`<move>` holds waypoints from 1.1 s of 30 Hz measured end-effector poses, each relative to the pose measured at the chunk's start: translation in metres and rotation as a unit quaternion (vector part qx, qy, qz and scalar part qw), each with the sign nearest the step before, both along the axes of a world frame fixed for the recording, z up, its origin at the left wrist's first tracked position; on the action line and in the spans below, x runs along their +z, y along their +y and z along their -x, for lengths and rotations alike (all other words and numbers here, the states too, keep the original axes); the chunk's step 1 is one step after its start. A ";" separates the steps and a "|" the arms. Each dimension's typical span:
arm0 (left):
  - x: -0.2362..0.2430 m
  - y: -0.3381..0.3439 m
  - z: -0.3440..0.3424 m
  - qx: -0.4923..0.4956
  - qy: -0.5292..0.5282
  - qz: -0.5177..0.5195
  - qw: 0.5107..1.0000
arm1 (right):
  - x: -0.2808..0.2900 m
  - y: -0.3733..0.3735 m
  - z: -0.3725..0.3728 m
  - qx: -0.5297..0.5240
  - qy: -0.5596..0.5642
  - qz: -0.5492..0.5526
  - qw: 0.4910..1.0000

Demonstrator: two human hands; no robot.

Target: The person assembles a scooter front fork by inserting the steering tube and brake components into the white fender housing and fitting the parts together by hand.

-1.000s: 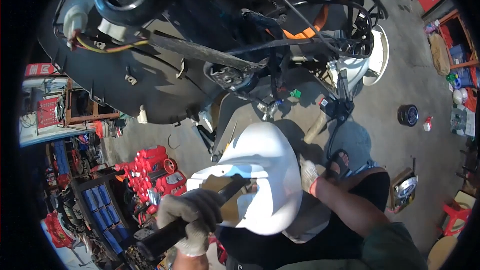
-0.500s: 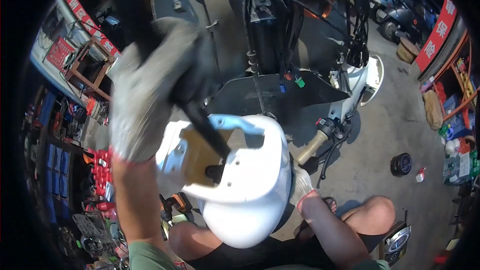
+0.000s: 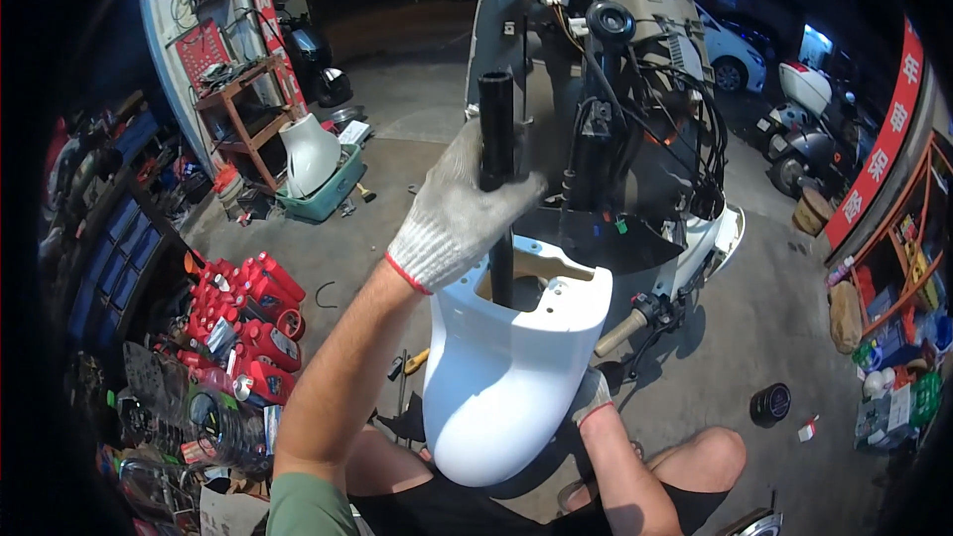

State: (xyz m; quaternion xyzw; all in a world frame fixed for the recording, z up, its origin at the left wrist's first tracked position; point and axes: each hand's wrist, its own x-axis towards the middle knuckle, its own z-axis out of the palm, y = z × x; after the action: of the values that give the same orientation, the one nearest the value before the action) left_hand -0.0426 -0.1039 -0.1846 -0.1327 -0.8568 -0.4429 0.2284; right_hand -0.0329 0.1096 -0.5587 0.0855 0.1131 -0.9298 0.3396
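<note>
Gripping black tube [image 3: 496,109] with left hand [image 3: 465,206], its end inside white fender [image 3: 491,387] between legs [image 3: 710,457] | had right hand [image 3: 594,397] at fender's side, could not tell grasp | judged tube stiff, weighty, best held mid-length; fender light, slick, scratch-prone

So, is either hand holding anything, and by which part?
The left hand holds the tube below its top end. The right hand is at the white cover's right side; whether it grips there can't be told.
</note>
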 end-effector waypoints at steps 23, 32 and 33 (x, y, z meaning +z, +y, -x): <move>-0.044 0.013 -0.016 0.078 -0.079 -0.055 0.992 | -0.012 0.002 -0.001 -0.058 -0.067 0.066 0.994; -0.055 0.014 -0.023 0.093 -0.099 0.045 0.990 | -0.016 0.001 0.006 -0.066 -0.070 0.080 0.992; -0.054 0.016 -0.023 0.107 -0.113 0.040 0.987 | -0.016 0.001 0.005 -0.065 -0.070 0.081 0.992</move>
State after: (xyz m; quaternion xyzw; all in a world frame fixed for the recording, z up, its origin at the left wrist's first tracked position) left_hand -0.0195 -0.0883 -0.2383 0.0011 -0.9032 -0.3937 0.1708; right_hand -0.0382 0.1102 -0.5749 0.1300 0.0073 -0.9476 0.2916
